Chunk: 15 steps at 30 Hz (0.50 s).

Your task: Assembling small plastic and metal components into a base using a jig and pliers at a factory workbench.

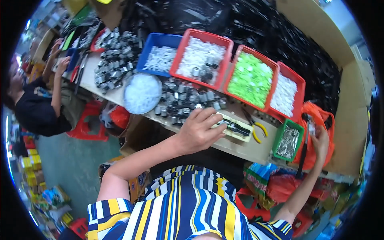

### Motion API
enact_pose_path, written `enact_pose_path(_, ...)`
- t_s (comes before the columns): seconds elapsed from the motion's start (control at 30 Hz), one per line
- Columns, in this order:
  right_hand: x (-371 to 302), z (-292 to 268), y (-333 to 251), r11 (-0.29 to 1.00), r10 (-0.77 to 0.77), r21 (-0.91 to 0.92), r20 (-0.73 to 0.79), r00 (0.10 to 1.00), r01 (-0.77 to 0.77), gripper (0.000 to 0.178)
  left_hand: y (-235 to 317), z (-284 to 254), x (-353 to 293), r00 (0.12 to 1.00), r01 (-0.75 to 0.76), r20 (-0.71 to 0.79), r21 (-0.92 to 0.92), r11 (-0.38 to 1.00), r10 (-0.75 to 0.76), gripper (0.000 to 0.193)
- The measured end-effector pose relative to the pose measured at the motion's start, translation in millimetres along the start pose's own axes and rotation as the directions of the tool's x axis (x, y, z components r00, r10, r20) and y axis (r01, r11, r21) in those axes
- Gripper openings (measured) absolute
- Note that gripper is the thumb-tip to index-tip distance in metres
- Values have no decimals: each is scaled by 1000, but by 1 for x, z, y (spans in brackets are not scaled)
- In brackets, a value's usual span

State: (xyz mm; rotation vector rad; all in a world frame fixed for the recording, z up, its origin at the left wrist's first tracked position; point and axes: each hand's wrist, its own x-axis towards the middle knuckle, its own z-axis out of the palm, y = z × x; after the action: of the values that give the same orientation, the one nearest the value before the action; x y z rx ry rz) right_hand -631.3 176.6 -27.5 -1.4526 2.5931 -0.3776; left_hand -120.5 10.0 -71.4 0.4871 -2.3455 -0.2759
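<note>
My left hand is closed, its bent fingers at the left end of a cream-coloured block holding black and metal parts. A small pale piece shows at its fingertips; what the fingers grip is hidden. My right hand is stretched to the far right over an orange-red plastic bag, thumb and fingers apart. Close beside it is a long black-handled tool. Yellow-handled pliers lie just right of the block. A green tray of small metal pins stands between block and bag.
Many metal-and-black cylindrical parts are piled behind my left hand. Along the back stand a blue bin, red bins of white and green pieces, and a round bowl. Another person works at the left.
</note>
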Motion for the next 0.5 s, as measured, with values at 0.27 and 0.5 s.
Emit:
enact_pose_path(0.27, -5, -10, -12, 990, -139, -15, -274, 952, 140, 24, -98, -80, 8, 943, 319, -166, 214, 923, -287, 16)
enact_pose_path(0.5, -10, -1, -35, 987, -125, 60, -299, 946, 150, 22, -206, -95, 10, 877, 429, -34, 504, 749, -479, 18)
